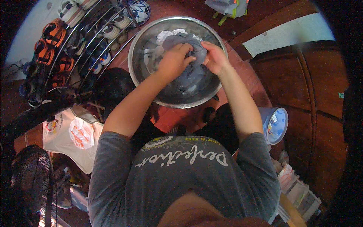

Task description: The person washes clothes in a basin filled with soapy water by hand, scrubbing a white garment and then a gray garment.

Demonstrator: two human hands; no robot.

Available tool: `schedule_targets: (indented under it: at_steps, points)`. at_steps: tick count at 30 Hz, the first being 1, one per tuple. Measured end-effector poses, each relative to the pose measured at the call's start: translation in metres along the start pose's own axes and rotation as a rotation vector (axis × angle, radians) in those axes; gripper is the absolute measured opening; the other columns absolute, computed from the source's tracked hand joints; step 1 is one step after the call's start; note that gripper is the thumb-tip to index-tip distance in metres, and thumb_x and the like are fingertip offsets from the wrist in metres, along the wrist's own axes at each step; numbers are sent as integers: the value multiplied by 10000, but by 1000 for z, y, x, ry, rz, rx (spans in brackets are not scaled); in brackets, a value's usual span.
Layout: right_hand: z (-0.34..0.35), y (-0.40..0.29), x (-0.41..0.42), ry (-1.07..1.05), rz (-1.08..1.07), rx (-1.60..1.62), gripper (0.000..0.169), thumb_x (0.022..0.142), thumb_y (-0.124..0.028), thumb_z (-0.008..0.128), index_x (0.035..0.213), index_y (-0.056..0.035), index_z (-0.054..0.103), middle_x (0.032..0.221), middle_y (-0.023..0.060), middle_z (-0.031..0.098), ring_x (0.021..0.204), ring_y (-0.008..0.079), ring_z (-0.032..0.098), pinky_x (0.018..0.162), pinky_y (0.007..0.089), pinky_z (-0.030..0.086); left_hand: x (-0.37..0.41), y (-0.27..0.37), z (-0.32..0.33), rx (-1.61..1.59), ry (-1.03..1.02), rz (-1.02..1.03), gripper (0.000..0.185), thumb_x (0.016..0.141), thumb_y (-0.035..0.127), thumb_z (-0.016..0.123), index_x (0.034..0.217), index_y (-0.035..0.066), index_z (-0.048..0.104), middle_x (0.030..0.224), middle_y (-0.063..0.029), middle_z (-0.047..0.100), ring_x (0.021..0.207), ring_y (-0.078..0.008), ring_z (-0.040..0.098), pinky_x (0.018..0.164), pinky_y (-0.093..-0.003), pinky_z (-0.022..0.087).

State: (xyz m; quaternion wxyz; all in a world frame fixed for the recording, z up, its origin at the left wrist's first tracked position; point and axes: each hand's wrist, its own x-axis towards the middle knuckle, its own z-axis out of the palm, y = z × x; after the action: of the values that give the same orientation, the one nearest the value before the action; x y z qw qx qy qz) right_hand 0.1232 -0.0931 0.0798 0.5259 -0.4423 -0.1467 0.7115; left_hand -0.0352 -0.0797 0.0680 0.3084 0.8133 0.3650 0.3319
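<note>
A round stainless steel basin [184,104] stands on the floor before me, with water and wet cloth in it. My left hand [175,61] is over the middle of the basin, thumb and fingers closed on the edge of a grey cloth [181,42]. On the cloth's right side, my right hand [214,56] grips it between thumb and fingers. Some of the grey cloth hangs down into the water. White cloth [164,36] lies behind it near the far rim, and a pale piece [150,58] rests at the basin's left inside.
A metal shoe rack [76,31] with several shoes stands at the upper left, beside a ball in a net [140,12]. A fan [31,176] and a cream bag [59,136] are at the lower left. A blue bin [276,126] stands right, near wooden doors [283,76].
</note>
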Motion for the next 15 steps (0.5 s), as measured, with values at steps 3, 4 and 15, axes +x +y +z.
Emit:
schedule_targets:
  at_steps: [3,4,15]
  points:
    - [-13,9,14,141,-18,-58,202,822,-177,472,944,-26,527,896,81,583,802,210,567,669,351,463,-6,-20,1,133,-42,-12,152,721,125,591,845,59,536,845,-127,561,785,-322,537,673,-406,422]
    - [-25,10,18,197,-104,-246,200,829,-193,472,924,-29,538,876,92,588,799,216,571,674,350,457,-4,-20,-4,127,-36,4,139,718,123,591,833,59,547,832,-125,565,781,-320,539,674,-406,422]
    - [2,-5,-5,473,-731,-1563,300,761,-303,583,863,-24,543,848,181,570,813,341,544,693,398,418,4,-15,-41,-433,190,-274,110,828,137,501,818,48,565,726,-33,555,713,-144,535,632,-270,410]
